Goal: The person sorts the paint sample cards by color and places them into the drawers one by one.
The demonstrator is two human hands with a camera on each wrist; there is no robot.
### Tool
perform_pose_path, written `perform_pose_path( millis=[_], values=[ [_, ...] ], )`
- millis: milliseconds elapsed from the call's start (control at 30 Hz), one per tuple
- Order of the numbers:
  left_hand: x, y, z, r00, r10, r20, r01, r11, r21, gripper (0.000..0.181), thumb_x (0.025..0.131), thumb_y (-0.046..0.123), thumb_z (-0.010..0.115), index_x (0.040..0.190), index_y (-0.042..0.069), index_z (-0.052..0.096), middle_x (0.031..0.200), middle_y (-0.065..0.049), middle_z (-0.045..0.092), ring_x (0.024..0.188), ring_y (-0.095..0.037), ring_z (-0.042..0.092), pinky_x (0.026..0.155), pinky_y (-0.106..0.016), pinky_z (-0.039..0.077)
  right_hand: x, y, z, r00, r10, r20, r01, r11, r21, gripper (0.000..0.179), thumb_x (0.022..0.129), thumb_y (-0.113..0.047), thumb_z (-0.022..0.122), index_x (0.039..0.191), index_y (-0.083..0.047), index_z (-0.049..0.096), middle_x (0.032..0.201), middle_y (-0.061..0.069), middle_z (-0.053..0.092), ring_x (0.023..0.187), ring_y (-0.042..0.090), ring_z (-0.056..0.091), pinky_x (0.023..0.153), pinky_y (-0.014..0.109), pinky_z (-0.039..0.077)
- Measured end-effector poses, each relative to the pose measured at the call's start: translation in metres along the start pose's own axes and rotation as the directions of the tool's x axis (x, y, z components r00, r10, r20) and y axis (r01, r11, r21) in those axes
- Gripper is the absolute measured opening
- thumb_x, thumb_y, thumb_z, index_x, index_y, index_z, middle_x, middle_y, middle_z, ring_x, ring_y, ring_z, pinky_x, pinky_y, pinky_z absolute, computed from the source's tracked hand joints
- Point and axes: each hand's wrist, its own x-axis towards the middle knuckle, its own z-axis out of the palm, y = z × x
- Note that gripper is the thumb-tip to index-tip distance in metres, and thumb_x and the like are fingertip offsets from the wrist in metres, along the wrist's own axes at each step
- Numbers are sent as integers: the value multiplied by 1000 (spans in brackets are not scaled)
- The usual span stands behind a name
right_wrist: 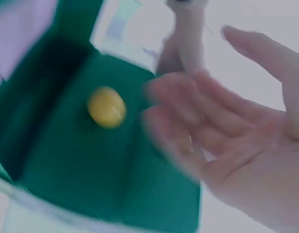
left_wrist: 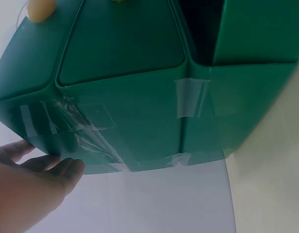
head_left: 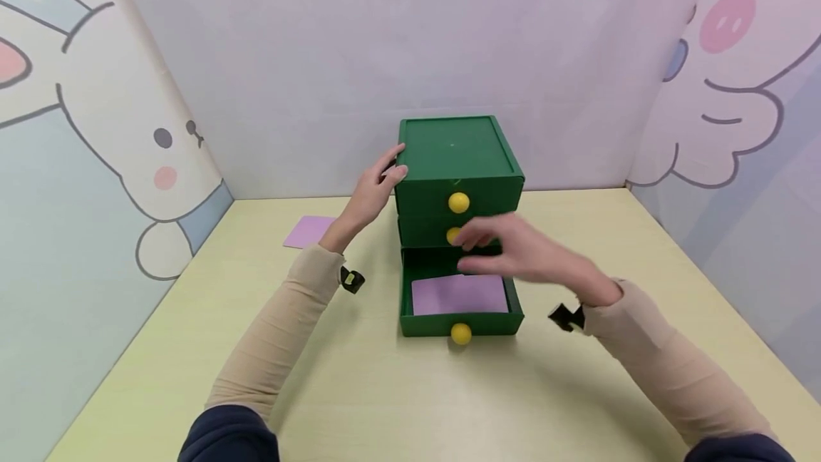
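A green cabinet [head_left: 455, 152] of stacked drawers with round yellow knobs stands on the table. Its bottom drawer [head_left: 423, 326] is pulled out, and a purple sheet [head_left: 458, 296] lies inside. My left hand [head_left: 370, 194] rests against the cabinet's upper left side; in the left wrist view its fingertips touch the taped green wall [left_wrist: 134, 116]. Before the middle drawer, above the pulled-out one, my right hand [head_left: 526, 252] hovers with loosely bent fingers and thumb apart, holding nothing. It partly hides the middle knob. The right wrist view is blurred, with a yellow knob [right_wrist: 106, 108] beside the fingers.
Another purple sheet [head_left: 308, 231] lies on the pale table [head_left: 385, 398], left of the cabinet and partly behind my left wrist. The top drawer's knob [head_left: 458, 202] and the bottom drawer's knob [head_left: 461, 334] stick out forward. A pale wall [head_left: 398, 41] stands behind.
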Motion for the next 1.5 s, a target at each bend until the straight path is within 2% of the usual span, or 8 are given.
perform_pose_path(
  millis=[200,400,500,633,733,1067,1333,1500],
  values=[
    [-10,18,-15,1000,-27,-17,28,997,73,59,102,37,38,154,12,26,159,-13,26,146,-30,27,117,-50,29,9,21,-48,891,-67,-450,71,997,-8,39,82,-6,74,120,-11,66,115,3,67,103,6,57,87,21,45],
    [-16,-32,-52,968,-206,-144,241,923,299,74,96,48,50,154,10,23,158,-17,27,146,-34,25,118,-52,25,22,67,-78,917,303,-260,-259,947,190,63,93,-36,61,149,-40,31,157,1,34,137,26,41,110,51,36],
    [-29,-56,-68,909,-384,-160,414,794,445,85,94,44,58,153,-1,16,157,-26,22,145,-44,19,118,-57,21,27,88,-83,917,375,-133,-332,905,267,66,95,-42,57,150,-47,20,161,0,23,145,29,29,114,62,25],
    [-48,-83,-82,772,-620,-142,584,601,546,96,91,46,60,151,-9,9,153,-36,19,140,-55,18,112,-66,23,30,105,-85,906,424,-21,-397,864,310,66,95,-48,54,150,-48,16,163,-2,15,151,26,16,116,63,15],
    [-59,-99,-91,702,-703,-112,627,536,565,100,89,50,60,150,-9,7,150,-38,21,137,-56,20,109,-69,26,30,110,-84,896,443,24,-430,852,298,66,95,-52,51,151,-47,16,163,-4,12,152,25,11,116,64,12],
    [-67,-130,-115,763,-645,53,497,637,590,94,88,42,66,152,-4,14,145,-33,33,126,-49,37,103,-63,35,32,107,-85,890,453,48,-448,849,280,66,95,-54,50,151,-48,15,164,-4,10,152,23,8,116,64,11],
    [-69,-130,-96,691,-699,-184,636,468,614,105,84,58,62,149,-7,10,131,-43,36,119,-52,38,98,-63,37,32,106,-86,893,447,45,-440,850,290,66,95,-54,50,151,-48,15,163,-3,10,152,27,9,116,64,11],
    [-67,-127,-89,683,-682,-262,663,428,614,104,86,52,61,149,-8,5,132,-46,33,120,-55,36,101,-63,33,32,105,-84,893,449,37,-439,850,292,66,94,-54,51,150,-48,17,163,-3,11,152,26,9,117,63,12]
  ],
)
